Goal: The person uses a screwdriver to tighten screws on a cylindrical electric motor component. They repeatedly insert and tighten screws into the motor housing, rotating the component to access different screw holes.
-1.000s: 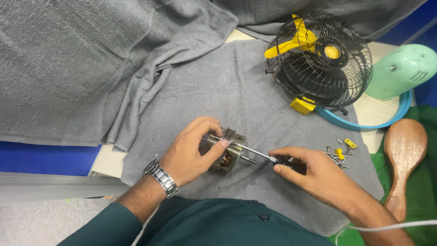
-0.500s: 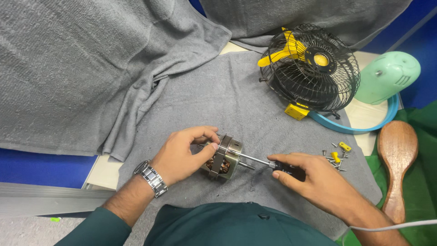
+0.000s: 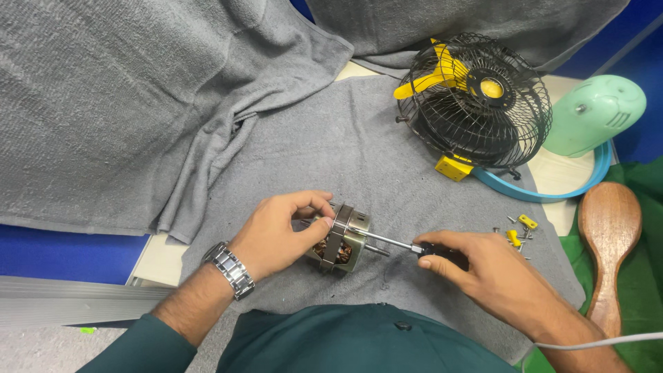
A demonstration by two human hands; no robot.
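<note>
Two hands are closed on work around a small electric motor [image 3: 343, 238], which is held just above the grey towel [image 3: 359, 152]. Left of the motor, a steel wristwatch [image 3: 230, 269] is worn on the left hand [image 3: 276, 228], whose fingers are wrapped around the motor's rear end. Right of the motor, a screwdriver [image 3: 414, 247] is gripped by the right hand [image 3: 487, 273], its tip set against the motor's face. Further right of the motor, loose screws and yellow clips [image 3: 518, 231] are scattered, and above them a black fan cage [image 3: 476, 103] is seen.
</note>
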